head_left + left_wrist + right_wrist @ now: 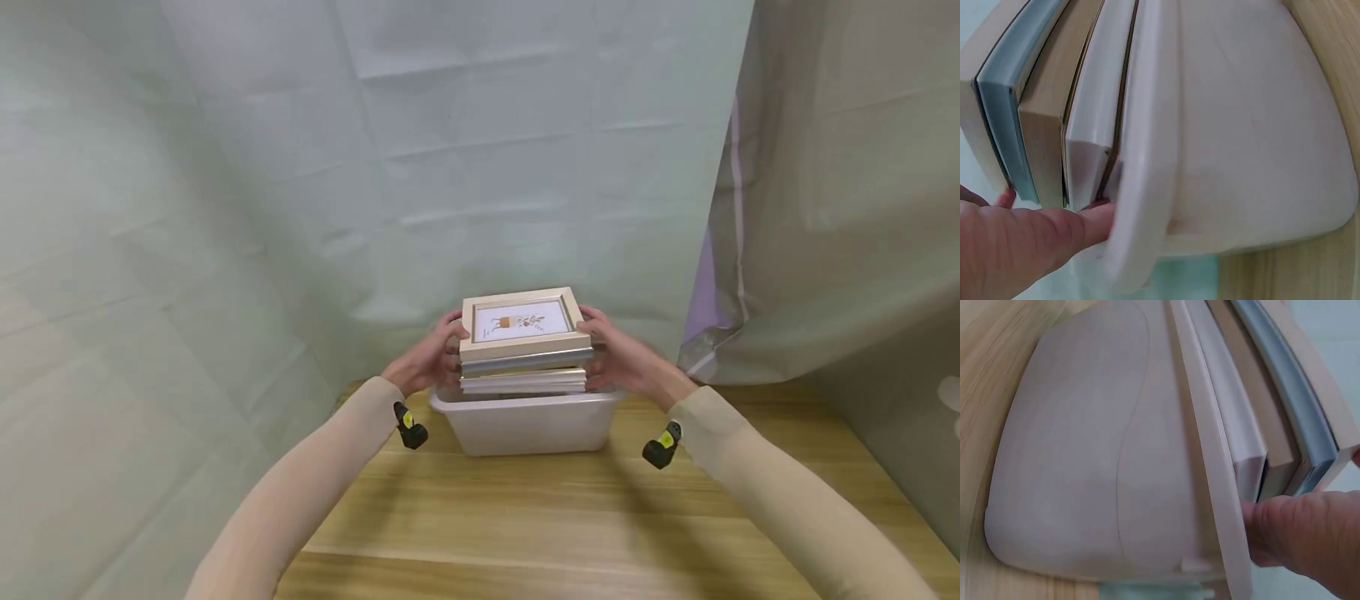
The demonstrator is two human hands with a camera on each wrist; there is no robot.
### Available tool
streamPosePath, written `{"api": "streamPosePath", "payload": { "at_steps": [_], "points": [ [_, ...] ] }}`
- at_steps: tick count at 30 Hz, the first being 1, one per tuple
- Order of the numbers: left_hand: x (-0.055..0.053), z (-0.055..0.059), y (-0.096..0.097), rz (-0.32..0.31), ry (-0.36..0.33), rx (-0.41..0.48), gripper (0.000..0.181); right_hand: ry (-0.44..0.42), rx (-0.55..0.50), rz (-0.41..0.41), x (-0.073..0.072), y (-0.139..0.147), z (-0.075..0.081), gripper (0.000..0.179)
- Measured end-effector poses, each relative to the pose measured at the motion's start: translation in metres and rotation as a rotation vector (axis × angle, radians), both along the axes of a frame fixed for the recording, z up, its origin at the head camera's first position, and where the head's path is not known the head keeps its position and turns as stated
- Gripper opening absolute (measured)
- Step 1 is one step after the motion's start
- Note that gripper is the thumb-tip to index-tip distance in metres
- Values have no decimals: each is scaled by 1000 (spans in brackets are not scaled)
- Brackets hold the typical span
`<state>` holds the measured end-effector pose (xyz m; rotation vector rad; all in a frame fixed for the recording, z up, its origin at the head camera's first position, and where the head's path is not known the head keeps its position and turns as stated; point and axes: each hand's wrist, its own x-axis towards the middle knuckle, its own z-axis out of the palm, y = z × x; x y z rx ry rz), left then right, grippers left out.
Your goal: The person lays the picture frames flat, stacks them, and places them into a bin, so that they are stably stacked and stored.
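Between my two hands, a stack of picture frames stands in the white plastic bin [536, 429], rising above its rim. On top lies a light wood frame [525, 346] with a small drawing behind its pane. Beneath it come a silver-blue frame [1019, 62], a wooden one [1054, 94] and a white one [1100, 100]. My left hand [429, 357] grips the left side of the stack, and my right hand [626, 357] holds the opposite side. In both wrist views the thumb reaches in beside the bin's rim [1213, 462], against the lower frames. The bottom of the stack is hidden inside the bin.
The bin rests on a wood-grain table [480, 517] close to its back edge. Pale sheeting [480, 167] hangs right behind it and along the left. A grey-beige curtain [847, 208] hangs on the right. Small black cameras [411, 429] are strapped to both wrists.
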<state>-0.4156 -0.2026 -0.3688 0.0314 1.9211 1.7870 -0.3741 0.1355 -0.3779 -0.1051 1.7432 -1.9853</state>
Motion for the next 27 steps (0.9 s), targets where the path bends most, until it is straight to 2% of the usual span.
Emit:
{"api": "streamPosePath", "payload": {
  "at_steps": [6, 11, 16, 21, 25, 27],
  "points": [
    [-4, -13, 7, 49, -114, 30, 86, -99, -27, -54, -7, -12, -8, 76],
    [-6, -20, 18, 36, -168, -27, 81, -173, -69, -100, -13, -17, -13, 79],
    [-6, -25, 32, 33, -263, -72, 77, -187, -16, -180, -13, -19, -21, 75],
    [-11, -31, 41, 79, -257, -106, 73, -188, 45, -202, -16, -23, -29, 60],
    [-13, -41, 42, 135, -275, -90, 57, -212, 71, -213, -22, -31, -37, 40],
    [-13, -46, 41, 157, -284, -91, 47, -234, 106, -221, -25, -37, -41, 36]
  ]
}}
